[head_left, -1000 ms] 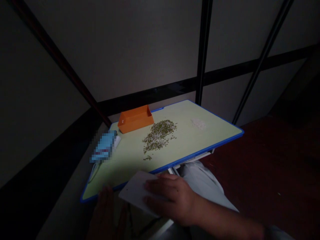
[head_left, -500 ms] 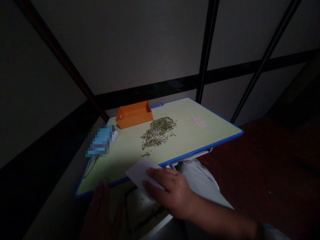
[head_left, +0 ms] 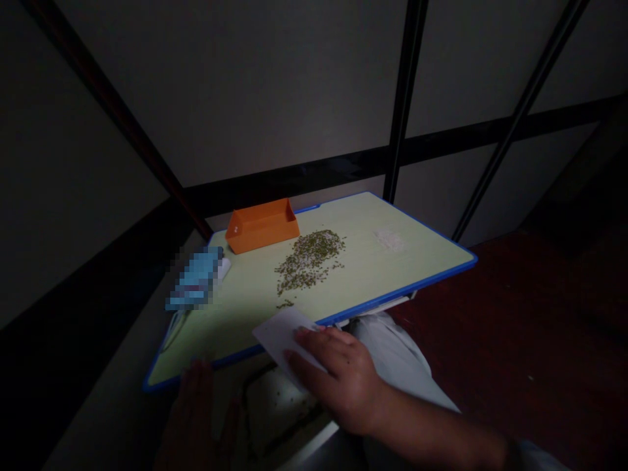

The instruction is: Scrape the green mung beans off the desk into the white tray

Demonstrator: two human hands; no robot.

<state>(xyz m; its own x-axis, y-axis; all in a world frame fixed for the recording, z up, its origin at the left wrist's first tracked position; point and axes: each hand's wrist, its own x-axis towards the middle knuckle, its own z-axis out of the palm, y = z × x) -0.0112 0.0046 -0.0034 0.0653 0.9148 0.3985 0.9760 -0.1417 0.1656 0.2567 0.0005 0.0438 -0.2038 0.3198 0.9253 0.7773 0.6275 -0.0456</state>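
My right hand (head_left: pixel 343 369) is closed on a thin white card (head_left: pixel 283 333), its fingers on the upper face. The card is tilted across the front edge of a pale yellow-green table (head_left: pixel 363 288) with a blue rim. My left hand (head_left: pixel 193 409) is in deep shadow by the front left edge, its fingers straight and thumb apart, with nothing visible in it. On the table lies a spread of small green beans (head_left: pixel 318 247) mixed with white grains. Farther right is a smaller patch of white grains (head_left: pixel 391 239). A few beans (head_left: pixel 284 304) lie beyond the card.
An orange open box (head_left: pixel 262 229) stands at the back left. Nearer the left edge is a blurred-out light blue item (head_left: pixel 199 278) with a white cord (head_left: pixel 173 330). Below the table's front edge, a pale tray-like surface (head_left: pixel 279 399) shows dark specks. Wall panels (head_left: pixel 294 98) rise behind.
The card, held in my right hand, has moved up and slightly right, over the table's front edge, uncovering more of the pale surface beneath. The beans, grains and box have not been disturbed.
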